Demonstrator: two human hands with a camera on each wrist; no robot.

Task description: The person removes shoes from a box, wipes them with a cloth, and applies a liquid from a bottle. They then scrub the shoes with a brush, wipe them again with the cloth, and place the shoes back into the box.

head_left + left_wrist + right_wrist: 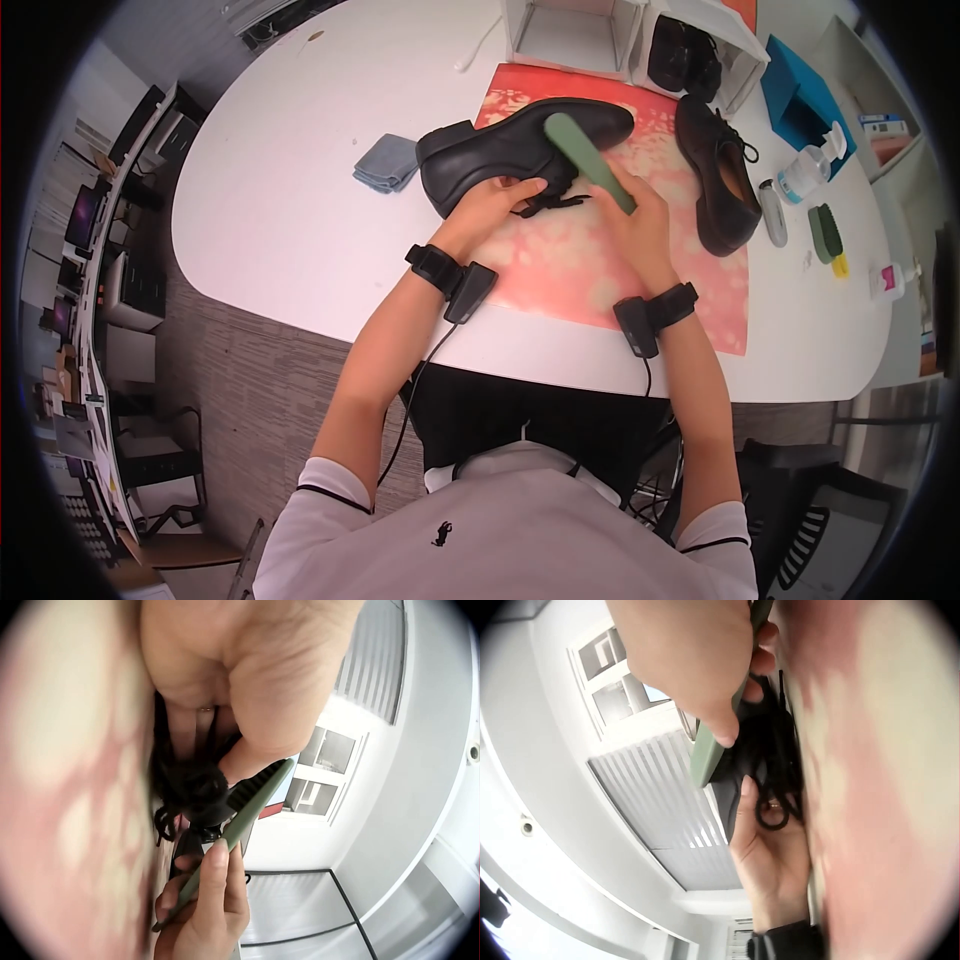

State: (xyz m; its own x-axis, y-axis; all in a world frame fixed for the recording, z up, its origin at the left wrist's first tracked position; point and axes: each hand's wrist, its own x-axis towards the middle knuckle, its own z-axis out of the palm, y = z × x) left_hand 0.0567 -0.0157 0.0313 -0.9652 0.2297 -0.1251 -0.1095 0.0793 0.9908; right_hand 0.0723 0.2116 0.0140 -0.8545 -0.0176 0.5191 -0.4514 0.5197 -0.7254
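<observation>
A black lace-up dress shoe [480, 155] lies on its side over the red and cream mat [640, 270], its toe to the right. My left hand [495, 205] grips it at the lace side, thumb over the upper and fingers beneath near the dangling laces [772, 814]. In my right hand [640, 225] is a green-handled brush [580, 150], gripped at its near end. Dark bristles [259, 784] face the shoe in the left wrist view, and the brush head overlaps the shoe's side in the head view.
A second black shoe [715, 180] stands at the mat's right. Beyond it are a pump bottle [805, 172], a grey oblong object [773, 213], another green brush [826, 233] and a teal box [790, 85]. A folded blue-grey cloth [385, 163] lies left; white boxes [575, 75] stand behind.
</observation>
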